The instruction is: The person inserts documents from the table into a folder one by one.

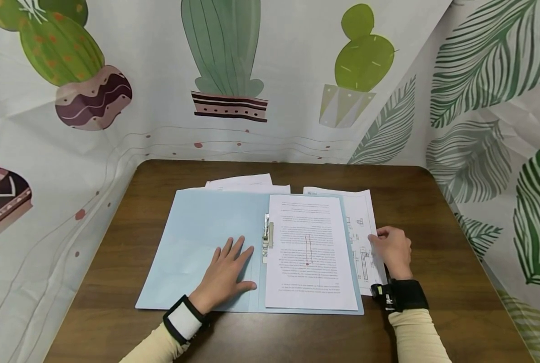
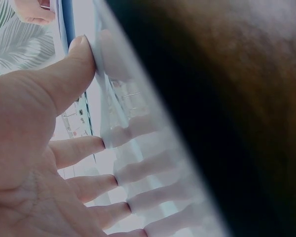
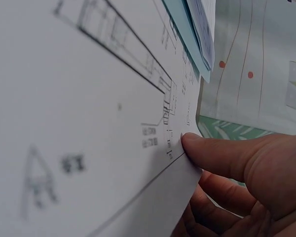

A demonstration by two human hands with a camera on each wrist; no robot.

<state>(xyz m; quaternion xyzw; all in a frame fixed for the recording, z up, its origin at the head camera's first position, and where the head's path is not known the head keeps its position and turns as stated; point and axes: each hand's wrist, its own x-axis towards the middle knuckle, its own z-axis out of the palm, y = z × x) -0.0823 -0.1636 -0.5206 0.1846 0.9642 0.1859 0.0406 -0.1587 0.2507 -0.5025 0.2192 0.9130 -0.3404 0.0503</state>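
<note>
A light blue folder (image 1: 211,217) lies spread on the table with a metal clip (image 1: 265,239) along its spine. On its right half rests a stack of printed paper (image 1: 313,282). My left hand (image 1: 226,275) lies flat on the folder's bare left half, fingers spread. At the right, my right hand (image 1: 394,252) pinches the edge of a sheet with line drawings (image 1: 365,262), which sticks out from under the folder. In the right wrist view the thumb (image 3: 212,153) presses on the face of that drawing sheet (image 3: 113,123), with the other fingers behind it.
More white sheets (image 1: 247,181) stick out behind the folder's far edge. Around them is the brown wooden table (image 1: 451,302). A cloth with printed cacti and leaves (image 1: 292,65) hangs behind the table and at its sides.
</note>
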